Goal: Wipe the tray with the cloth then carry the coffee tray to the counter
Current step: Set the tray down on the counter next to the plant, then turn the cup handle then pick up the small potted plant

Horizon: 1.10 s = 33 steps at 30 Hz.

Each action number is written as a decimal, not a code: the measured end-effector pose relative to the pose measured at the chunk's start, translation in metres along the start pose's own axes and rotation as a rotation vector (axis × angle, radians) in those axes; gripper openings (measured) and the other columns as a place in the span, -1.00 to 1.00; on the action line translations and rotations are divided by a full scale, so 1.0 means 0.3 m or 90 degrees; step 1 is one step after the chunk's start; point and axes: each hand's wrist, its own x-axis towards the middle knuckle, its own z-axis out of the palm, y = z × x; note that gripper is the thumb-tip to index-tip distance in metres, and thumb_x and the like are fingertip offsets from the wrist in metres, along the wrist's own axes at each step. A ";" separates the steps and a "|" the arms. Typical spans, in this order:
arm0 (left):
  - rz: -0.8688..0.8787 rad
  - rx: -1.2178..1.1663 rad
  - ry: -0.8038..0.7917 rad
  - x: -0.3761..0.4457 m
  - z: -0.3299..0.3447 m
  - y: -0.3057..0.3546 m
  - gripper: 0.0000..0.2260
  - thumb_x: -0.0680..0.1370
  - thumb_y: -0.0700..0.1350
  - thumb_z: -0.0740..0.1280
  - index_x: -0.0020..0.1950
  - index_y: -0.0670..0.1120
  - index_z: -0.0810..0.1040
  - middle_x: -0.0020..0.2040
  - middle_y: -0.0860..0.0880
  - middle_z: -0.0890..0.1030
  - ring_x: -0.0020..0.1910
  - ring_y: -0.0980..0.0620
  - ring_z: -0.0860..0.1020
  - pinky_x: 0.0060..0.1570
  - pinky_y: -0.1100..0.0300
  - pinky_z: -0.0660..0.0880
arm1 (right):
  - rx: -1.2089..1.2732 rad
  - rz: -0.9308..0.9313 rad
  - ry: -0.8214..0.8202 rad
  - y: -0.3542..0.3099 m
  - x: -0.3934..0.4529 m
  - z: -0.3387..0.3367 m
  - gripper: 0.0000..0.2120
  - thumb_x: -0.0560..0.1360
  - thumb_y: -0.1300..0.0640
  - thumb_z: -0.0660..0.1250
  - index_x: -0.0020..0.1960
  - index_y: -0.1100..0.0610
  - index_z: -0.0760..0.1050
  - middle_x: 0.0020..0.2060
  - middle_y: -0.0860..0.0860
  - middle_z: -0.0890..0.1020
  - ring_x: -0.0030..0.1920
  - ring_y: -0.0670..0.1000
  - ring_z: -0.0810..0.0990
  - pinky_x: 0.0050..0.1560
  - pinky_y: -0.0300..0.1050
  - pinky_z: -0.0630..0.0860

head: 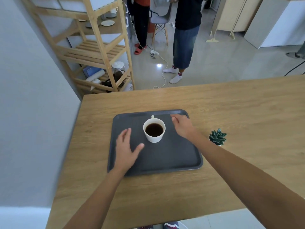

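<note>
A dark grey tray lies on the wooden table. A white cup full of black coffee stands on the tray's far half, handle pointing away. My left hand hovers over the tray's left side, fingers spread, empty, thumb near the cup's base. My right hand is over the tray's far right corner, fingers loosely curled, holding nothing. No cloth is in view.
A small green succulent in a white pot stands on the table right of the tray. A wooden shelf rack stands beyond the table's left corner. Two people stand on the floor behind, with a cable and power strip near their feet.
</note>
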 end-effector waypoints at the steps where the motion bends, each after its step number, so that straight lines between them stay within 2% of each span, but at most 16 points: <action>1: 0.002 -0.034 -0.036 -0.013 0.036 0.028 -0.21 0.44 0.12 0.44 0.55 -0.08 0.16 0.50 -0.08 0.21 0.50 0.00 0.18 0.45 0.12 0.16 | 0.102 0.033 -0.047 -0.033 0.020 0.001 -0.61 0.65 0.02 0.03 0.41 0.05 0.38 0.27 0.09 0.51 0.30 0.09 0.44 0.36 -0.01 0.35; 3: -0.043 -0.122 -0.082 -0.021 0.095 0.072 -0.09 0.36 0.18 0.49 0.56 -0.04 0.11 0.50 -0.03 0.20 0.47 0.04 0.25 0.43 0.09 0.24 | 0.278 0.094 -0.162 -0.075 0.054 0.019 -0.60 0.65 -0.05 0.00 0.44 -0.02 0.33 0.31 0.12 0.47 0.31 0.09 0.44 0.37 0.09 0.38; 5: -0.081 -0.175 -0.074 -0.007 0.126 0.102 -0.08 0.28 0.21 0.53 0.52 0.01 0.17 0.45 0.04 0.29 0.38 0.09 0.36 0.36 0.09 0.35 | 0.351 0.115 -0.252 -0.092 0.074 0.040 -0.56 0.64 -0.14 -0.04 0.47 -0.06 0.27 0.35 0.14 0.45 0.33 0.13 0.45 0.36 0.13 0.39; 8: -0.075 -0.203 -0.045 0.027 0.135 0.117 -0.26 0.26 0.16 0.56 0.36 0.07 0.33 0.30 0.16 0.47 0.26 0.18 0.45 0.24 0.19 0.40 | 0.411 0.128 -0.319 -0.087 0.085 0.064 -0.51 0.61 -0.23 -0.09 0.42 -0.10 0.33 0.27 0.08 0.56 0.30 0.11 0.49 0.36 0.15 0.38; 11: -0.061 -0.211 -0.039 0.050 0.124 0.119 -0.42 0.32 0.10 0.55 0.23 0.09 0.37 0.19 0.20 0.53 0.16 0.21 0.51 0.13 0.29 0.44 | 0.422 0.115 -0.355 -0.068 0.081 0.068 -0.43 0.58 -0.30 -0.16 0.35 -0.12 0.44 0.28 -0.01 0.56 0.31 0.05 0.48 0.35 0.10 0.38; 15: -0.056 -0.206 -0.066 0.069 0.101 0.109 -0.55 0.38 0.07 0.52 0.16 0.15 0.39 0.11 0.24 0.56 0.07 0.31 0.53 -0.04 0.51 0.38 | 0.434 0.113 -0.343 -0.048 0.058 0.061 -0.38 0.55 -0.34 -0.15 0.31 -0.09 0.49 0.25 -0.01 0.59 0.29 0.04 0.50 0.35 0.12 0.38; 17: -0.051 -0.213 -0.086 0.077 0.087 0.100 -0.57 0.40 0.03 0.51 0.17 0.17 0.40 0.10 0.25 0.57 0.05 0.35 0.53 -0.06 0.56 0.38 | 0.435 0.109 -0.335 -0.046 0.043 0.060 -0.38 0.55 -0.35 -0.15 0.30 -0.10 0.49 0.22 -0.02 0.59 0.28 0.04 0.51 0.36 0.12 0.38; 21: -0.064 -0.254 -0.127 0.094 0.065 0.073 -0.60 0.47 -0.06 0.46 0.27 0.06 0.45 0.16 0.14 0.60 0.11 0.18 0.59 0.03 0.37 0.50 | 0.461 0.107 -0.319 -0.046 0.002 0.065 -0.41 0.54 -0.36 -0.15 0.34 -0.13 0.42 0.11 -0.12 0.61 0.29 0.03 0.49 0.32 0.04 0.39; 24: -0.076 -0.276 -0.129 0.098 0.052 0.060 -0.65 0.54 -0.10 0.37 0.32 0.02 0.46 0.19 0.08 0.62 0.12 0.14 0.60 0.15 0.20 0.52 | 0.493 0.112 -0.286 -0.039 -0.036 0.079 -0.42 0.56 -0.33 -0.13 0.47 -0.10 0.23 0.27 0.04 0.54 0.34 0.08 0.45 0.27 -0.02 0.39; 26: -0.103 -0.288 -0.128 0.100 0.045 0.061 -0.72 0.58 -0.12 0.31 0.29 0.05 0.46 0.18 0.09 0.62 0.14 0.11 0.59 0.13 0.15 0.52 | 0.516 0.114 -0.267 -0.037 -0.064 0.091 -0.41 0.56 -0.32 -0.11 0.52 -0.11 0.09 0.38 0.17 0.43 0.36 0.12 0.43 0.28 -0.02 0.38; 28: -0.125 -0.312 -0.132 0.106 0.039 0.068 -0.74 0.61 -0.13 0.25 0.28 0.09 0.45 0.19 0.07 0.61 0.18 0.07 0.58 0.08 0.15 0.52 | 0.539 0.115 -0.249 -0.036 -0.089 0.103 -0.42 0.56 -0.32 -0.11 0.53 -0.14 0.04 0.40 0.20 0.40 0.36 0.13 0.43 0.30 -0.02 0.37; 30: -0.135 -0.321 -0.145 0.114 0.036 0.073 -0.73 0.63 -0.12 0.21 0.32 0.06 0.43 0.23 0.02 0.58 0.22 0.04 0.55 0.11 0.12 0.51 | 0.560 0.116 -0.235 -0.030 -0.111 0.115 -0.43 0.56 -0.32 -0.11 0.52 -0.16 0.04 0.40 0.18 0.41 0.30 0.09 0.46 0.34 0.00 0.35; 33: -0.149 -0.326 -0.166 0.129 0.037 0.081 -0.69 0.65 -0.09 0.16 0.41 0.00 0.40 0.29 -0.02 0.54 0.26 0.02 0.52 0.16 0.08 0.48 | 0.591 0.122 -0.215 -0.014 -0.136 0.133 -0.43 0.57 -0.30 -0.10 0.54 -0.16 -0.02 0.43 0.19 0.37 0.36 0.14 0.43 0.41 0.08 0.32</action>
